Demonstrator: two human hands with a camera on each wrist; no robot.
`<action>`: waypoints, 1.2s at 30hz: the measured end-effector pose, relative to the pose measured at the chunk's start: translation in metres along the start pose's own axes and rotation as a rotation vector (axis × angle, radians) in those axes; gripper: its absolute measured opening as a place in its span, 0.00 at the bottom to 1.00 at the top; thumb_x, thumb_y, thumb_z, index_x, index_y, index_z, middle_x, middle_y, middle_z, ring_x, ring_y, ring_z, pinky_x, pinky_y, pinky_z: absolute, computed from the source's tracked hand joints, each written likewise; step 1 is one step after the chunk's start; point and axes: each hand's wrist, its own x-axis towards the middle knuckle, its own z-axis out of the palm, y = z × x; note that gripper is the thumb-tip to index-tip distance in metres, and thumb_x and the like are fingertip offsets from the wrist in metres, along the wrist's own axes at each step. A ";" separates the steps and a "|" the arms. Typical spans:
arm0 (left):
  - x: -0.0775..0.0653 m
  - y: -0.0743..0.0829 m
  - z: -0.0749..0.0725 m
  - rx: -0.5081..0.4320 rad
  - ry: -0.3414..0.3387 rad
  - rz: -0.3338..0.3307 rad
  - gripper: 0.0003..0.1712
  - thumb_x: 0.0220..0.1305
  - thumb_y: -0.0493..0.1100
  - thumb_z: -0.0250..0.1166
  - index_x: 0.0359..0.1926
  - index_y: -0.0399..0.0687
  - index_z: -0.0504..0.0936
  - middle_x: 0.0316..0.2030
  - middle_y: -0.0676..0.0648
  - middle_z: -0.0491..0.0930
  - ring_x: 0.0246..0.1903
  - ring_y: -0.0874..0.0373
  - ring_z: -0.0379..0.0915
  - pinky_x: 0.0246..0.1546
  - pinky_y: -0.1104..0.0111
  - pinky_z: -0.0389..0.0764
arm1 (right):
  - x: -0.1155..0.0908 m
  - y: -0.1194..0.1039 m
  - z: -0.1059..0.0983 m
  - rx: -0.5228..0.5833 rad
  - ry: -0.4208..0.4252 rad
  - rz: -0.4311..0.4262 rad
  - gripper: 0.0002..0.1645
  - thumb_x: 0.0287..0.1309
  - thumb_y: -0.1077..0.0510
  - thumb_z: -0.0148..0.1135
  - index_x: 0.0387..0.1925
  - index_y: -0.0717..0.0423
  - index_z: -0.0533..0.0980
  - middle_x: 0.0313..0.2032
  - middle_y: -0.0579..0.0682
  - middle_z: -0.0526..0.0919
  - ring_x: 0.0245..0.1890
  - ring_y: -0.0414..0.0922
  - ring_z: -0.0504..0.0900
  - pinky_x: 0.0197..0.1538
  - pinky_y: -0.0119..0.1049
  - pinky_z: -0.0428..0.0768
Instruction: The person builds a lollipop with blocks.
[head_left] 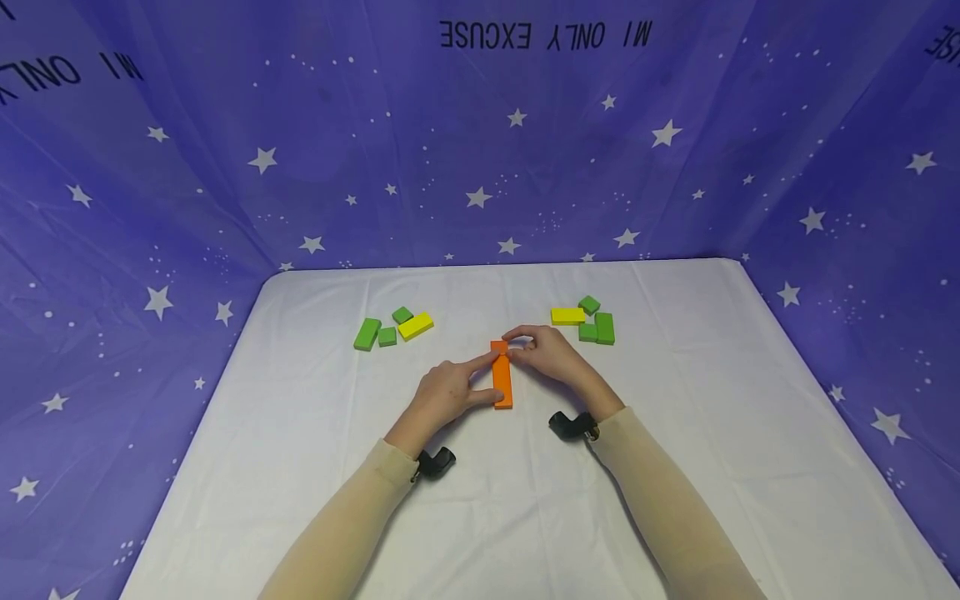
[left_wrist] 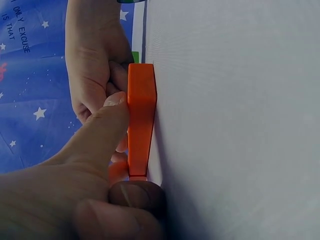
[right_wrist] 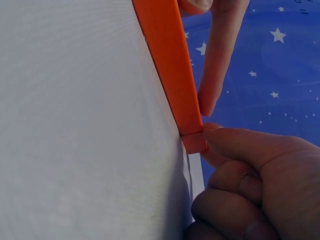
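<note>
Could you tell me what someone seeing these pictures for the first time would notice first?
At the middle of the white table, both hands meet on a long orange block: the left hand holds its side, the right hand pinches a small orange block at its far end. Green and yellow blocks lie in a left cluster and a right cluster.

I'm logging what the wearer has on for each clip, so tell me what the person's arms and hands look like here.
Both arms wear close-fitting, thin beige sleeves that end at the wrists. The left hand and right hand are bare, with no gloves, and no rings show. A small black camera unit is strapped at the left wrist and another at the right wrist. No markings show on the sleeves.
</note>
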 end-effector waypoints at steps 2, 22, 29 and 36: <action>0.000 0.000 0.000 -0.002 0.000 -0.002 0.48 0.61 0.71 0.72 0.79 0.75 0.67 0.17 0.48 0.70 0.22 0.53 0.67 0.23 0.65 0.67 | 0.000 0.000 0.000 -0.004 -0.003 0.003 0.21 0.70 0.52 0.67 0.61 0.46 0.84 0.16 0.42 0.67 0.18 0.41 0.64 0.26 0.32 0.62; 0.001 0.001 -0.001 0.001 -0.006 -0.006 0.47 0.61 0.72 0.72 0.79 0.74 0.68 0.16 0.49 0.71 0.18 0.53 0.69 0.21 0.65 0.68 | 0.000 0.009 -0.016 0.084 0.087 0.012 0.26 0.68 0.50 0.70 0.66 0.44 0.81 0.15 0.41 0.68 0.17 0.40 0.63 0.24 0.32 0.64; 0.000 0.001 -0.002 -0.010 -0.020 -0.010 0.47 0.61 0.72 0.72 0.79 0.75 0.68 0.16 0.49 0.70 0.16 0.53 0.70 0.22 0.65 0.69 | -0.004 0.016 -0.039 0.185 0.165 0.026 0.27 0.69 0.50 0.70 0.68 0.42 0.79 0.13 0.40 0.65 0.14 0.40 0.60 0.21 0.32 0.61; -0.001 0.001 -0.002 -0.017 -0.021 -0.013 0.47 0.61 0.72 0.72 0.79 0.76 0.68 0.16 0.50 0.69 0.17 0.53 0.70 0.22 0.65 0.67 | -0.009 0.023 -0.056 0.230 0.217 0.055 0.29 0.68 0.48 0.71 0.68 0.40 0.78 0.14 0.41 0.67 0.14 0.39 0.61 0.21 0.32 0.62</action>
